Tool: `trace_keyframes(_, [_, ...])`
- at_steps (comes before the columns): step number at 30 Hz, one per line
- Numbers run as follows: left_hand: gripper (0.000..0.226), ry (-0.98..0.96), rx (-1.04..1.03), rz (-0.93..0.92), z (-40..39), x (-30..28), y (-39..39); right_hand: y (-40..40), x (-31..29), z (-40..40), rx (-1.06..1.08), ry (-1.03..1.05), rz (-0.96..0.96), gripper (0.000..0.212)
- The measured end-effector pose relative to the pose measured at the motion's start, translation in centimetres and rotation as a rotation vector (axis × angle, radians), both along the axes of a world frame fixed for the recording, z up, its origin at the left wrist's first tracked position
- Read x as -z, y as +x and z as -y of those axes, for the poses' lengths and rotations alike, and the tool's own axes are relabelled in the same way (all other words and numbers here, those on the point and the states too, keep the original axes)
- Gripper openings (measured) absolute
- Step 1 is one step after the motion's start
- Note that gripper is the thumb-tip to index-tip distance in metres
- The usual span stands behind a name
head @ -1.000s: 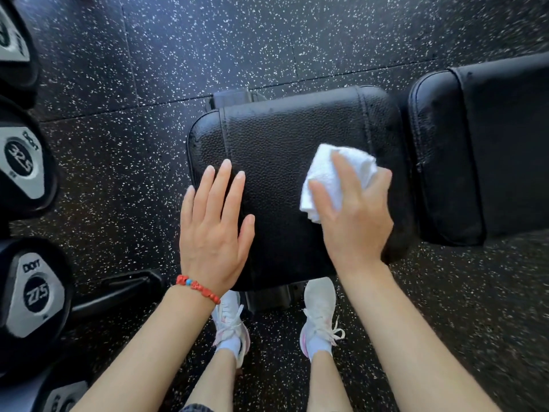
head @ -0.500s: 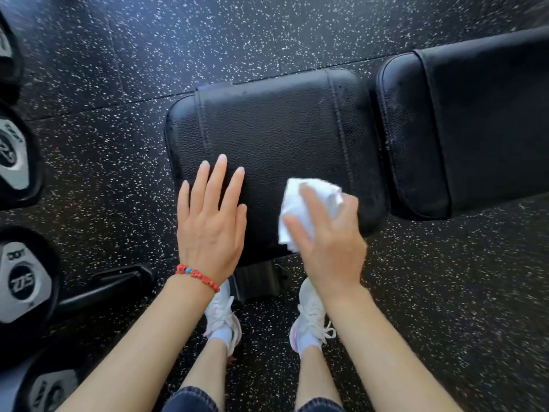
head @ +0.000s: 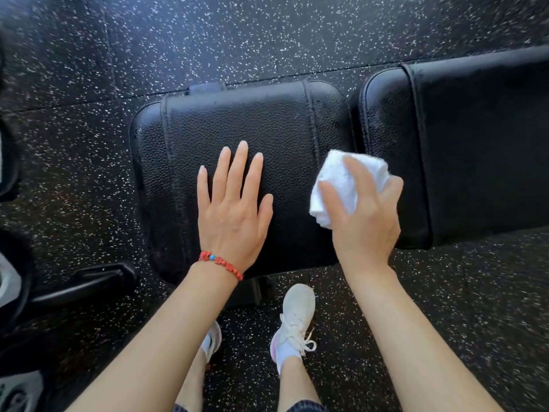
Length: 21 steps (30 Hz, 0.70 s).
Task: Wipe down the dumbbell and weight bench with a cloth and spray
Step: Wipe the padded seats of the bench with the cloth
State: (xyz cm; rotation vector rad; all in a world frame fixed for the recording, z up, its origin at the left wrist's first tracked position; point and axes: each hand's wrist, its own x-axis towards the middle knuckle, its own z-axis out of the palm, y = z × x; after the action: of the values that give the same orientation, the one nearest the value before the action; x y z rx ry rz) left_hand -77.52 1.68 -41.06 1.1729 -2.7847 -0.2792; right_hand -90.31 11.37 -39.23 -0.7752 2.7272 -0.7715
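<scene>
The weight bench's black seat pad [head: 261, 123] lies below me, with the black back pad [head: 481, 144] to its right. My left hand [head: 234, 209] rests flat on the seat pad, fingers spread, holding nothing. My right hand [head: 365, 221] presses a bunched white cloth [head: 341, 179] onto the seat pad's right edge, near the gap between the two pads. No spray bottle is in view. Dumbbell ends [head: 9, 283] show only partly at the left edge.
Black speckled rubber floor [head: 267, 37] surrounds the bench. A black rack foot [head: 86, 283] lies at the lower left. My white shoes [head: 297, 316] stand just in front of the seat pad, beside the bench's frame [head: 252, 292].
My right hand has slid the cloth from the seat pad's front part to its right edge. The left hand stays flat. The view has shifted, so the dumbbells sit further off to the left.
</scene>
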Motion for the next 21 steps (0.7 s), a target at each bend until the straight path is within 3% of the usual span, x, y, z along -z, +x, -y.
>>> trace_keyframes(6, [0.050,-0.053,-0.005,0.001,0.0,0.7,0.1,-5.2,1.1,7.1,-0.066,-0.012,-0.079,0.046])
trace_keyframes(14, [0.050,-0.048,-0.016,-0.003,-0.1,0.4,0.0,-0.3,-0.2,-1.9,-0.077,0.044,0.021,0.050])
trace_keyframes(21, [0.050,-0.071,-0.018,-0.006,-0.2,0.7,-0.1,-5.7,0.7,7.0,-0.136,0.013,-0.053,0.045])
